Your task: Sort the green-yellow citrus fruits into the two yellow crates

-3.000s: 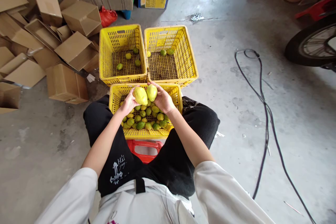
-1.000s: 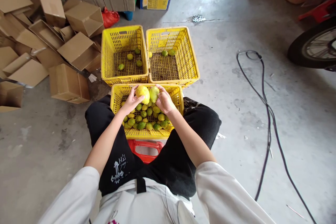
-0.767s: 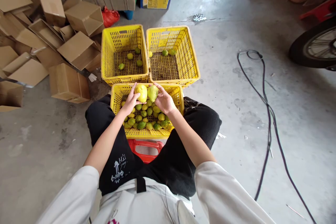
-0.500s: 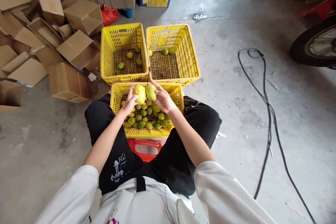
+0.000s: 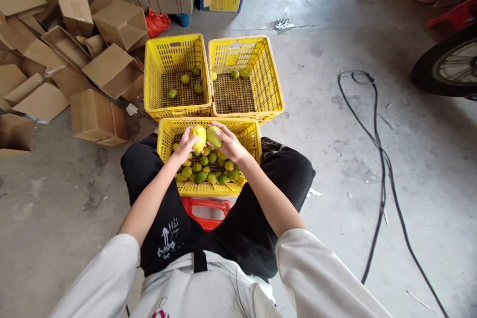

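Clasping yellow fruit [image 5: 198, 137] in left hand [image 5: 186, 144], greener fruit [image 5: 213, 136] in right hand [image 5: 231, 145], near far edge of front crate [image 5: 208, 191]; turn gently.

The left hand [image 5: 189, 143] partly hides a yellow fruit [image 5: 198, 136], the right hand [image 5: 231, 144] a green fruit [image 5: 213, 135], legs [image 5: 285, 179] cover part of the stool [image 5: 189, 205], the right edge crops the wheel [image 5: 421, 75], and the box's lettering [image 5: 224, 3] is unreadably small.

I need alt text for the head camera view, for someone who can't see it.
A person's left hand holds a yellow fruit and the right hand a greener fruit, over a yellow crate of fruit. Two more crates stand beyond it, cardboard boxes to the left.
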Available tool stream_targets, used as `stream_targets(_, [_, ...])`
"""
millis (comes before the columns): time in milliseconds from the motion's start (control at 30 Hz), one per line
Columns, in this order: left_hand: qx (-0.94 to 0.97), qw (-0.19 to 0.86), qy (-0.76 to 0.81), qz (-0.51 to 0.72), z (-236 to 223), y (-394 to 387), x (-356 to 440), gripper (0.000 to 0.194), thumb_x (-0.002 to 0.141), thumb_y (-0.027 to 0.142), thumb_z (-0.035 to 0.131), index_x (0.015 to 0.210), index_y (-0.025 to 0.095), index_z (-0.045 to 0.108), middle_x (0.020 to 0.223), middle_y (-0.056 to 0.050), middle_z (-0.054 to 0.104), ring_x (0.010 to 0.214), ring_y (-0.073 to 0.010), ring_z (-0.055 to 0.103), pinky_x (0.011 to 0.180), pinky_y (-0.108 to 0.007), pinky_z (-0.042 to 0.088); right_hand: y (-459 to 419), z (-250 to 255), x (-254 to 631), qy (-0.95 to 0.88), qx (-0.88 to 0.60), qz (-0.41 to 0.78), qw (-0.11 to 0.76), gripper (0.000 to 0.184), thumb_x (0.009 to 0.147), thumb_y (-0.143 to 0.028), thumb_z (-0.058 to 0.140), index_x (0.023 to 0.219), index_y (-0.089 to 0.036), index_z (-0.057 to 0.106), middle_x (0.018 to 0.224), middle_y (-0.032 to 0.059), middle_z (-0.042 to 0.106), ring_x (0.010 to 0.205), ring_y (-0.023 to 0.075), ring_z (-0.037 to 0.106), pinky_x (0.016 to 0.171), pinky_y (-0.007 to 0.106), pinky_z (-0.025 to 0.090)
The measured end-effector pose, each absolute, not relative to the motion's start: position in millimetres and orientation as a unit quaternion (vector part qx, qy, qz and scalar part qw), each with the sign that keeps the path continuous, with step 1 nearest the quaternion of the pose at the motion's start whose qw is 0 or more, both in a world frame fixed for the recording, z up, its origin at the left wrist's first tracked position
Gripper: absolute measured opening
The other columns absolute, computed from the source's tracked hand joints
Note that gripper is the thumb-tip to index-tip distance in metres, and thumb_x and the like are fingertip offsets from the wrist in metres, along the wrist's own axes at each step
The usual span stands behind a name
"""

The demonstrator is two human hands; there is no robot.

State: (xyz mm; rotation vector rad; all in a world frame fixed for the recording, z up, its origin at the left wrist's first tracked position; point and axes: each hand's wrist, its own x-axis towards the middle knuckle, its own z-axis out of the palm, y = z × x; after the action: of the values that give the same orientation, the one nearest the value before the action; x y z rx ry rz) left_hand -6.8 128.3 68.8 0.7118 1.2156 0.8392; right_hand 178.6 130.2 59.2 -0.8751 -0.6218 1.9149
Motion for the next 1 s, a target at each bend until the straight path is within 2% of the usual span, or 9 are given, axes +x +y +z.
stream_targets(100, [0.321, 0.684, 0.544, 0.365, 67.9, 128.3, -9.6, 0.069, 0.068, 0.036, 0.079, 0.129, 0.025, 0.050, 0.133, -0.012, 0.063, 0.107, -0.0317, 0.074, 0.077, -0.042, 0.066, 129.9, 56.3, 177.4, -0.225, -0.414, 0.753, 0.460, 0.055, 0.061, -0.038, 0.096, 0.107, -0.029, 0.067, 0.114, 0.0005, 0.075, 0.093, 0.0185, 0.074, 0.073, 0.030, 0.065])
stream_targets(200, [0.311, 0.671, 0.544, 0.396, 66.0, 131.3, -17.1, 0.065, 0.068, 0.035, 0.077, 0.126, 0.025, 0.050, 0.126, -0.011, 0.065, 0.097, -0.0281, 0.076, 0.069, -0.036, 0.064, 133.1, 57.1, 181.9, -0.196, -0.467, 0.715, 0.481, 0.054, 0.059, -0.038, 0.094, 0.100, -0.027, 0.061, 0.099, -0.0027, 0.074, 0.078, 0.0147, 0.072, 0.056, 0.022, 0.055])
stream_targets(433, [0.259, 0.656, 0.481, 0.521, 74.7, 135.7, -40.5, 0.040, 0.073, 0.039, 0.066, 0.107, 0.019, 0.059, 0.106, -0.011, 0.075, 0.073, -0.0206, 0.073, 0.051, -0.025, 0.052, 142.9, 60.5, 204.4, -0.127, -0.478, 0.687, 0.533, 0.034, 0.077, -0.044, 0.076, 0.097, -0.025, 0.056, 0.083, -0.0019, 0.069, 0.062, 0.0130, 0.063, 0.041, 0.018, 0.034])
stream_targets(533, [0.229, 0.653, 0.473, 0.545, 83.2, 135.1, -46.1, 0.033, 0.083, 0.046, 0.061, 0.101, 0.018, 0.064, 0.094, -0.010, 0.076, 0.057, -0.0149, 0.064, 0.044, -0.023, 0.044, 140.6, 59.9, 208.8, -0.113, -0.452, 0.724, 0.509, 0.029, 0.082, -0.046, 0.068, 0.097, -0.024, 0.058, 0.080, 0.0006, 0.068, 0.054, 0.0119, 0.057, 0.036, 0.018, 0.023])
stream_targets(633, [0.206, 0.643, 0.482, 0.558, 89.6, 135.3, -48.7, 0.034, 0.088, 0.053, 0.061, 0.093, 0.019, 0.063, 0.083, -0.006, 0.074, 0.045, -0.0097, 0.052, 0.040, -0.021, 0.037, 137.8, 59.0, 211.7, -0.122, -0.435, 0.748, 0.486, 0.031, 0.088, -0.050, 0.062, 0.099, -0.021, 0.061, 0.078, 0.0034, 0.068, 0.049, 0.0112, 0.052, 0.033, 0.019, 0.019])
stream_targets(700, [0.190, 0.637, 0.490, 0.564, 92.1, 135.4, -49.7, 0.033, 0.088, 0.053, 0.063, 0.090, 0.020, 0.063, 0.080, -0.005, 0.073, 0.045, -0.0086, 0.050, 0.041, -0.021, 0.037, 137.0, 58.1, 214.0, -0.131, -0.431, 0.751, 0.483, 0.034, 0.091, -0.052, 0.059, 0.100, -0.019, 0.062, 0.080, 0.0059, 0.068, 0.051, 0.0124, 0.054, 0.033, 0.019, 0.021])
stream_targets(833, [0.158, 0.647, 0.499, 0.554, 92.1, 135.6, -52.2, 0.029, 0.088, 0.047, 0.064, 0.097, 0.020, 0.065, 0.093, -0.007, 0.077, 0.059, -0.0111, 0.063, 0.047, -0.019, 0.045, 136.7, 55.5, 219.3, -0.141, -0.435, 0.725, 0.515, 0.037, 0.093, -0.058, 0.063, 0.094, -0.021, 0.061, 0.083, 0.0082, 0.065, 0.065, 0.0182, 0.065, 0.035, 0.019, 0.029])
stream_targets(900, [0.150, 0.651, 0.492, 0.559, 89.1, 136.7, -54.2, 0.031, 0.089, 0.049, 0.063, 0.101, 0.021, 0.065, 0.101, -0.008, 0.078, 0.070, -0.0134, 0.068, 0.049, -0.018, 0.045, 136.2, 54.9, 221.9, -0.139, -0.441, 0.711, 0.529, 0.032, 0.090, -0.052, 0.069, 0.091, -0.022, 0.060, 0.081, 0.0050, 0.062, 0.066, 0.0163, 0.063, 0.035, 0.018, 0.030])
stream_targets(1000, [0.126, 0.630, 0.507, 0.575, 82.4, 139.1, -57.3, 0.033, 0.090, 0.052, 0.060, 0.102, 0.021, 0.065, 0.094, -0.006, 0.075, 0.077, -0.0158, 0.072, 0.053, -0.019, 0.049, 134.0, 55.1, 224.8, -0.125, -0.450, 0.706, 0.532, 0.024, 0.084, -0.040, 0.075, 0.090, -0.022, 0.061, 0.077, -0.0003, 0.059, 0.061, 0.0111, 0.058, 0.035, 0.014, 0.029])
